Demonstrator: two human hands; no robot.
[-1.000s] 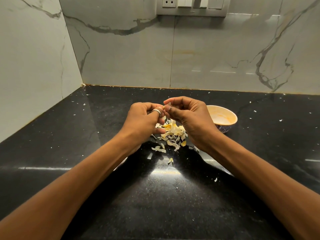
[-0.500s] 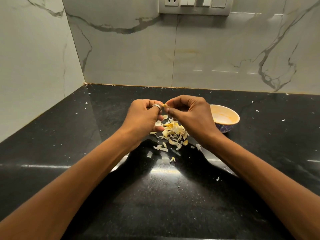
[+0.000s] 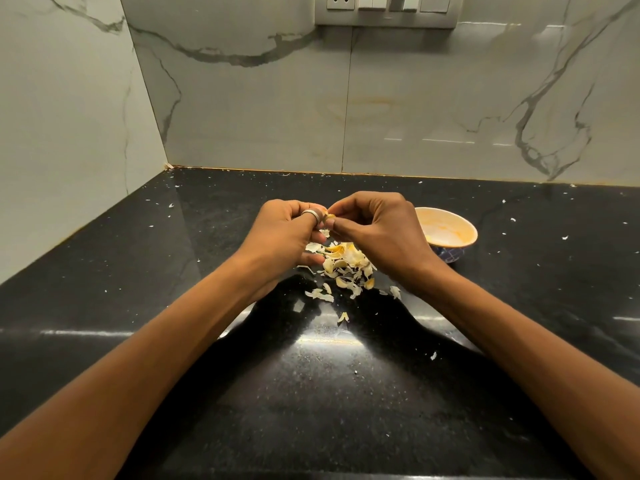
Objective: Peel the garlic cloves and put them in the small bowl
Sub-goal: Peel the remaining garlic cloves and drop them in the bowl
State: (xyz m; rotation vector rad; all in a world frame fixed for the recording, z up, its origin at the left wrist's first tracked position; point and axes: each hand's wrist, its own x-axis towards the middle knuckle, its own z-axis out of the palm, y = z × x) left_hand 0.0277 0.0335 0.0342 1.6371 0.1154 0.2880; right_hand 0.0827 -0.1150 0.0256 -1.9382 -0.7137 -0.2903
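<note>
- The garlic clove (image 3: pixel 329 216) is held in the air between both hands, above the tabletop (image 3: pixel 138 271) and to the left of the small bowl (image 3: pixel 450 220). Only a pale yellow sliver of it shows, with a thin curl of skin at its top; the fingers hide the rest.
- The left hand (image 3: pixel 284 237) has its grip closed on the clove, fingers curled in around it. A silver ring (image 3: pixel 309 213) sits on one finger.
- The right hand (image 3: pixel 381 233) pinches the same clove from the other side, thumb and fingertips drawn together at its end.
- Straight below the hands lies a heap of peeled skins (image 3: pixel 343 265), papery, cream to yellow, with loose flakes scattered toward the near edge.
- The small bowl stands upright on the black tabletop just beside the right wrist, pale inside and blue-patterned outside. Whether cloves lie in it, I cannot tell.
- Tiny white flecks dot the glossy tabletop. Behind it rises a grey-veined marble wall (image 3: pixel 415 116) with a switch panel (image 3: pixel 388 10) at the top.
</note>
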